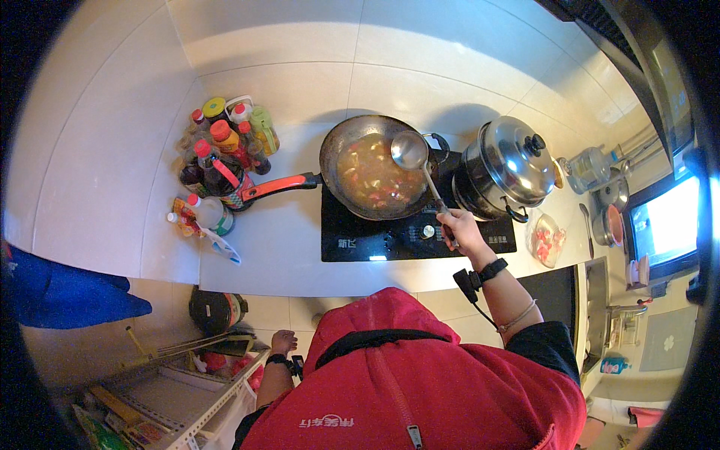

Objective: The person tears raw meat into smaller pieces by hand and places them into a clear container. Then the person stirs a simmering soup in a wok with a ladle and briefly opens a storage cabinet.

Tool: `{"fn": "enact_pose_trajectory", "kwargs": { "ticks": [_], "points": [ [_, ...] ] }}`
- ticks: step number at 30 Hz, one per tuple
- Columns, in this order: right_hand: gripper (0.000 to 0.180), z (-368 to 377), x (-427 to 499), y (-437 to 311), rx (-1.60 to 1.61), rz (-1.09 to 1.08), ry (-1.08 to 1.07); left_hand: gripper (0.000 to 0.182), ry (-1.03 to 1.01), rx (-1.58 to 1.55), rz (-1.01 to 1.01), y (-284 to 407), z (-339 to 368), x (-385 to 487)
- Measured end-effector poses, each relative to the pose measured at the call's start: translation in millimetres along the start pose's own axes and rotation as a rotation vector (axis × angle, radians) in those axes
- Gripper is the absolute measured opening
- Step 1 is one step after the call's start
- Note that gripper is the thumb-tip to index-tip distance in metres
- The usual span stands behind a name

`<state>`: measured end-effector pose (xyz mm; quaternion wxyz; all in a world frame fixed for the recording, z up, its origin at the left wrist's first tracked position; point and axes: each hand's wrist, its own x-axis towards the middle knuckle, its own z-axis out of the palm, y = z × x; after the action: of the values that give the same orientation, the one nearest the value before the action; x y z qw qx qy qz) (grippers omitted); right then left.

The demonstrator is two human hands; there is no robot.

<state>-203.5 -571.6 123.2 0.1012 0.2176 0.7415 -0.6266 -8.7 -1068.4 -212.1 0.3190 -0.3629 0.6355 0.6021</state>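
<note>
My right hand (462,229) grips the dark handle of a metal ladle (409,151). The ladle's bowl is at the right inner side of a wok (331,154), above or against its wall. Brownish soup with red and pale pieces (378,174) fills the wok's lower part. The wok sits on a black induction cooktop (365,239), and its red and black handle (281,185) points left. Low beside my body hangs my left hand (284,341), away from the counter. Its fingers look curled, with nothing visible in them.
A lidded steel pot (472,180) stands right of the wok. Several sauce bottles (222,160) crowd the counter's left corner. A bowl with red pieces (547,239) and a spoon (586,228) lie at right. Below left are a shelf rack (191,391) and a dark round container (214,309).
</note>
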Motion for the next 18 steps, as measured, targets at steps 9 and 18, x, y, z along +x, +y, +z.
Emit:
{"fn": "enact_pose_trajectory", "kwargs": {
  "ticks": [9, 18],
  "points": [
    [0.023, -5, -11, 1, 0.059, 0.057, -0.043, 0.016, -0.162, -0.170, -0.102, -15, -18, 34],
    [0.025, 0, 6, 1, 0.114, 0.017, -0.099, 0.016, -0.270, -0.253, -0.153, -30, -28, 51]
  ]
}}
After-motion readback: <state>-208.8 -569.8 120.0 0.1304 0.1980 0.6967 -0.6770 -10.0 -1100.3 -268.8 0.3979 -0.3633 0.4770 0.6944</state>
